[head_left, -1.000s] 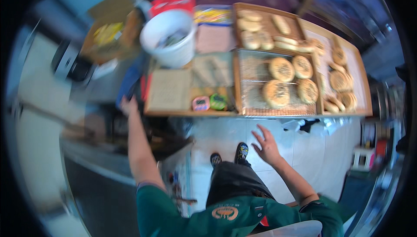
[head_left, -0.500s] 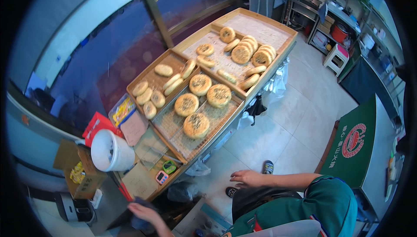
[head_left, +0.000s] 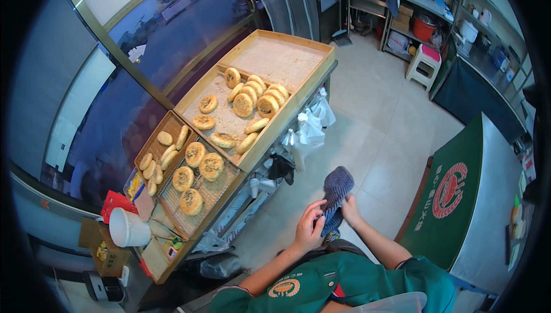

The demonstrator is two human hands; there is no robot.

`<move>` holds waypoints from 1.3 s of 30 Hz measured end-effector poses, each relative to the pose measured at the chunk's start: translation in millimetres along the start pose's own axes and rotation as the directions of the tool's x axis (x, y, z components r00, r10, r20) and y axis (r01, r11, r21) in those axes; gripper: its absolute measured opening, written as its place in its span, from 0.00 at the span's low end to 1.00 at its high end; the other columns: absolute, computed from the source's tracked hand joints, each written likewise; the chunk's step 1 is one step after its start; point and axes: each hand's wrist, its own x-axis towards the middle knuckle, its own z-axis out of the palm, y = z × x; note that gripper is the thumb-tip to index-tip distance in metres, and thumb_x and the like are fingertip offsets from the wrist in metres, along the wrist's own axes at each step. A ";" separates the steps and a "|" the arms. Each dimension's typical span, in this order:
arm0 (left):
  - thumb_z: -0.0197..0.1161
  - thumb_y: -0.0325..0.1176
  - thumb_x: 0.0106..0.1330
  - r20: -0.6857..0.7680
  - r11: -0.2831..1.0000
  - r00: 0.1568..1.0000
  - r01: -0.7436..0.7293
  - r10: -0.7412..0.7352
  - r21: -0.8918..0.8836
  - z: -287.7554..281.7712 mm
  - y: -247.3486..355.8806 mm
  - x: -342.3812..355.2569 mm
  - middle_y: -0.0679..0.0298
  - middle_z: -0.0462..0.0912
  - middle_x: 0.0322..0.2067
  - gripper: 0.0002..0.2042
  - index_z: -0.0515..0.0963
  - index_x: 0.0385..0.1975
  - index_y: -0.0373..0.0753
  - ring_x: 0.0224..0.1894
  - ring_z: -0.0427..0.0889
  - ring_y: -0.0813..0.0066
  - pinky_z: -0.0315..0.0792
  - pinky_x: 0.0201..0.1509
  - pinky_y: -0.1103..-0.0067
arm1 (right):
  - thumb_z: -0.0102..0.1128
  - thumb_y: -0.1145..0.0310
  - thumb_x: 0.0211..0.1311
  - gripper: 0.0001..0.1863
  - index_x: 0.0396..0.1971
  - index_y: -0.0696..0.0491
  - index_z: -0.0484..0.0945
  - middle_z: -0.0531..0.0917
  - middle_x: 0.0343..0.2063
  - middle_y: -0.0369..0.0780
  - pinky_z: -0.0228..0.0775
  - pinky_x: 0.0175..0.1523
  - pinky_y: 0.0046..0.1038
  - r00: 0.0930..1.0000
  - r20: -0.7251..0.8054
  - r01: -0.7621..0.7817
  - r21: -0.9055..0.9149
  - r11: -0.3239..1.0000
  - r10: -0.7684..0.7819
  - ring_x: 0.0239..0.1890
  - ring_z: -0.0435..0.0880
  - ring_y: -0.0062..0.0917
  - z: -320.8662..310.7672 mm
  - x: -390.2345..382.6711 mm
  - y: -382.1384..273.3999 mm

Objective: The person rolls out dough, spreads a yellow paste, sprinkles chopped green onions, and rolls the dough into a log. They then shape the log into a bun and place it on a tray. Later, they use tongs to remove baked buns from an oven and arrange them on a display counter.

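Note:
In front of my body, above the floor, I hold a dark blue-grey ribbed cloth (head_left: 337,183). My left hand (head_left: 309,225) has its fingers curled at the cloth's near left side. At its right edge, my right hand (head_left: 350,210) grips it with closed fingers. The cloth is bunched between the hands and its upper end stands up in a rounded fold. Its lower part is partly hidden behind my left fingers.
To my left, a table bears wooden trays (head_left: 322,54) of round seeded flatbreads (head_left: 212,165). A white bucket (head_left: 130,228) and cardboard box (head_left: 112,260) stand at its near end. Plastic bags (head_left: 310,129) hang along its side. A green-fronted counter (head_left: 425,221) is on my right.
My left hand has come from beside the table's near end to my front with the cloth. My right hand has joined it on the cloth. The view has shifted.

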 end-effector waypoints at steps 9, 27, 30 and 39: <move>0.48 0.41 0.78 0.438 0.654 0.815 0.572 -0.380 -0.496 95.6 -53.0 144.7 0.61 0.78 0.55 0.18 0.71 0.60 0.39 0.56 0.77 0.73 0.71 0.63 0.72 | 0.68 0.74 0.52 0.05 0.26 0.58 0.79 0.80 0.43 0.45 0.74 0.47 0.31 0.667 0.625 0.603 -0.133 0.786 -0.406 0.41 0.81 0.33 -97.5 79.2 -150.3; 0.58 0.55 0.72 0.256 0.225 0.845 0.395 -0.470 -0.891 146.9 -45.1 591.6 0.64 0.83 0.40 0.23 0.76 0.48 0.39 0.40 0.84 0.73 0.80 0.43 0.75 | 0.58 0.56 0.69 0.48 0.77 0.56 0.38 0.39 0.77 0.52 0.52 0.74 0.42 0.755 0.587 0.624 -0.509 0.593 -0.291 0.78 0.45 0.47 -165.5 384.1 -195.1; 0.60 0.53 0.71 0.227 0.118 0.928 0.271 -0.296 -0.955 131.8 -46.8 675.1 0.65 0.81 0.30 0.19 0.76 0.39 0.40 0.31 0.83 0.71 0.81 0.36 0.73 | 0.58 0.49 0.70 0.49 0.77 0.50 0.37 0.42 0.77 0.47 0.60 0.70 0.45 0.873 0.448 -0.167 -0.090 0.982 0.190 0.77 0.50 0.40 -193.3 421.9 -184.0; 0.60 0.47 0.72 0.473 0.410 0.749 0.655 -0.464 -0.635 285.8 -74.2 768.3 0.63 0.79 0.53 0.22 0.73 0.59 0.40 0.56 0.77 0.74 0.70 0.62 0.75 | 0.49 0.69 0.71 0.14 0.50 0.59 0.79 0.84 0.48 0.43 0.79 0.55 0.37 0.964 0.063 -0.222 0.730 0.646 0.260 0.47 0.85 0.33 -310.7 682.3 -107.7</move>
